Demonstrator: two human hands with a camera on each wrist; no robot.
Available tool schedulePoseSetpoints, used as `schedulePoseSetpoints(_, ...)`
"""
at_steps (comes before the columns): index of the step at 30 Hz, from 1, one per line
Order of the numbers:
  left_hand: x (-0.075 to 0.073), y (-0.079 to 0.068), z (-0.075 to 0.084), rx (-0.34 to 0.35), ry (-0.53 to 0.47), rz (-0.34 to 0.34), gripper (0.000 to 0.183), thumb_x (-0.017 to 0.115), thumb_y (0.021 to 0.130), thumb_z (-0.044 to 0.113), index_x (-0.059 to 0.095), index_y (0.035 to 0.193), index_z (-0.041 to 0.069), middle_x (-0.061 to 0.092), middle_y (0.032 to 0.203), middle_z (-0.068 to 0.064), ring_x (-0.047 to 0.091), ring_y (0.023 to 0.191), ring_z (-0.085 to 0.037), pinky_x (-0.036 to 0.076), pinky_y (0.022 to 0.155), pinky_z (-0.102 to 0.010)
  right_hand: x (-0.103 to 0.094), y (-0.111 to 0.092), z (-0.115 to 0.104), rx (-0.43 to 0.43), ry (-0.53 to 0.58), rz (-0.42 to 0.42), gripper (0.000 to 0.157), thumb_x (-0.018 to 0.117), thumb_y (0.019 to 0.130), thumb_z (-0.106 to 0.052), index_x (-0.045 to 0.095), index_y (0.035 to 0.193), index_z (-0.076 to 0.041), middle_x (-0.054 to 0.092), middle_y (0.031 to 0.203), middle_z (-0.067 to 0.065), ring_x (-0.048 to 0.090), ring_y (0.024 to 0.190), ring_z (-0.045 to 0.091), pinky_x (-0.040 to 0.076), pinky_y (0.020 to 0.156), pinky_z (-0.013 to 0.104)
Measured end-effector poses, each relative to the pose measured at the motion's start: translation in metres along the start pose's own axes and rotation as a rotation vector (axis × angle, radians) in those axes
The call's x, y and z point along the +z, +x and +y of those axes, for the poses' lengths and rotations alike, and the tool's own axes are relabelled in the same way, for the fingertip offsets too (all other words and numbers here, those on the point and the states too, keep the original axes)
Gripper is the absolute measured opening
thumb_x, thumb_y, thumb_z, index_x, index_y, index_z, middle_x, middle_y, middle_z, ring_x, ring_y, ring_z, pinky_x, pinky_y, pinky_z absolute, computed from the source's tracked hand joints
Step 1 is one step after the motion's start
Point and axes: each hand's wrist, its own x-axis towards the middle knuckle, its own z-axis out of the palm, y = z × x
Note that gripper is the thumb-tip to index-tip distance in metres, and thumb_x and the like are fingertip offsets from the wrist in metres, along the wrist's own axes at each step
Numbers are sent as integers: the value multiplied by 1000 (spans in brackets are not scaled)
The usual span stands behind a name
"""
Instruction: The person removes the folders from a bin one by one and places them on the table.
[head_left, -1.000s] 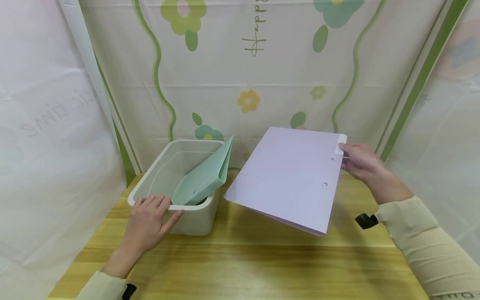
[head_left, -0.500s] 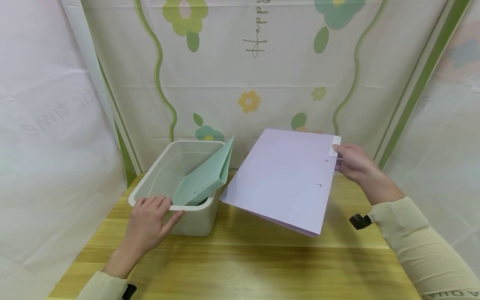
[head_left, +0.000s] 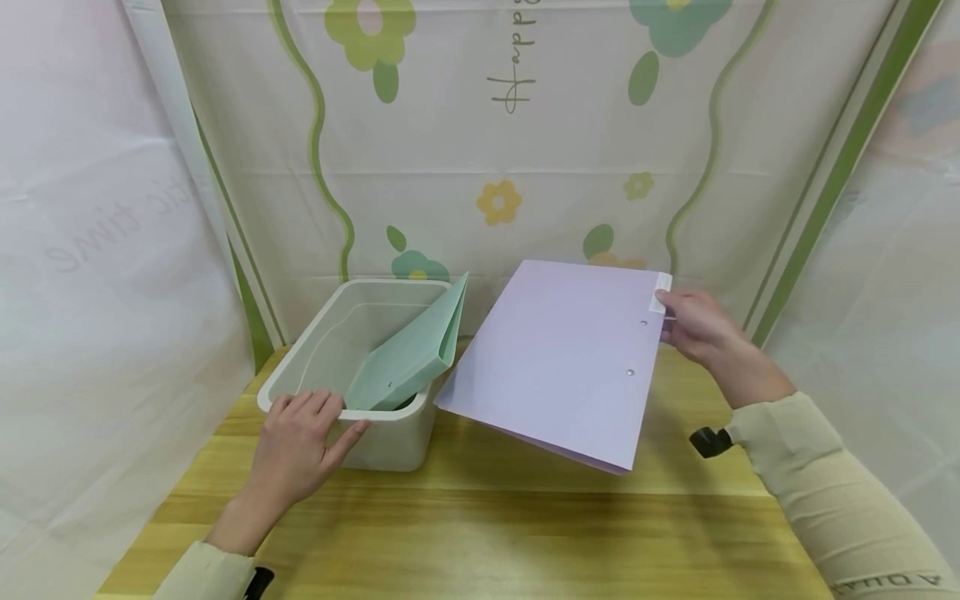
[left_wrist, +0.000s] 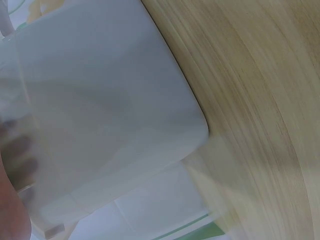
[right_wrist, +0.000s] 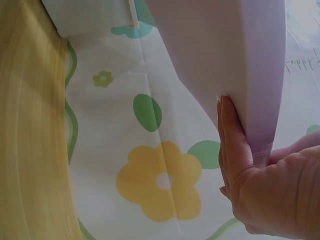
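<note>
Green folder (head_left: 408, 354): lower end hidden in bin (head_left: 390, 446)
Right fingers (head_left: 667, 335): mostly behind lilac folder (head_left: 558, 358) (head view)
Left fingers (left_wrist: 20, 167): blurred, perhaps behind bin

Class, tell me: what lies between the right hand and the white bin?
In the head view, the purple folder, which the right hand grips, spans that stretch.

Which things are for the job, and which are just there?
For the job:
purple folder, pinched by the right hand
white bin, held by the left hand
green folder, leaning inside the bin

Just there:
wooden table, underneath
flowery sheet, behind
</note>
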Motion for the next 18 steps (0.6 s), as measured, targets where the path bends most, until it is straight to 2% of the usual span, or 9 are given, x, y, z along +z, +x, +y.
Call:
schedulePoseSetpoints(7, 1, 0, -1, -2, 2, 1, 41, 53, 86, 55, 48, 80, 15, 43, 73, 2, 47, 68, -21, 36, 70, -42, 5, 4, 3, 16, 5, 9, 51, 42, 100, -22, 25, 140, 6, 45, 117, 11, 57, 98, 18, 48, 87, 31)
schedulePoseSetpoints(14, 1, 0, -1, 3, 5, 8, 41, 53, 87, 55, 48, 80, 15, 44, 73, 2, 48, 68, -22, 36, 70, -43, 11, 9, 7, 26, -17, -1, 55, 38, 101, -21, 18, 143, 7, 41, 122, 14, 54, 103, 20, 46, 91, 33)
schedulePoseSetpoints(18, 1, 0, -1, 3, 3, 7, 41, 52, 87, 55, 48, 80, 15, 43, 72, 2, 47, 68, -21, 36, 70, -43, 14, 11, 10, 19, -31, -3, 54, 37, 102, -22, 19, 143, 8, 42, 120, 14, 56, 100, 19, 47, 89, 33)
